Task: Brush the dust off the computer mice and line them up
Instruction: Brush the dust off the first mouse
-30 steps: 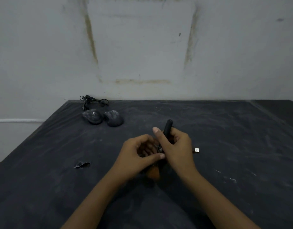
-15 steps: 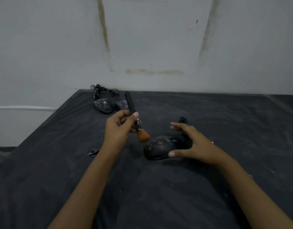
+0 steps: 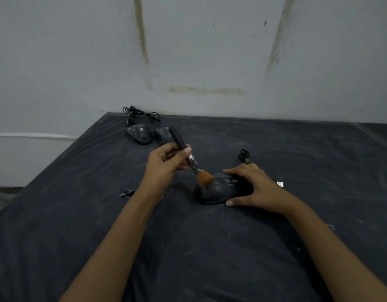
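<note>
Your brush on the mouse, mid-worktop.
Your left hand pinches the brush handle, bristles touching the mouse's left end; your right hand grips its right side, thumb near, fingers far. Two other mice sit side by side, far left.

brush: black handle, silvery wrinkled neck, orange bristles; it was in the left hand.
near mouse: was black, mottled with grey dust, under the right hand.
first far mouse: was dark grey with a pale fleck, beyond the left hand.
second far mouse: was dark grey, dusted paler.
usb plug: was white, right of the right hand.
table cover: was charcoal, smeared with pale dust.
wall: was pale grey with yellow-brown streaks.
</note>
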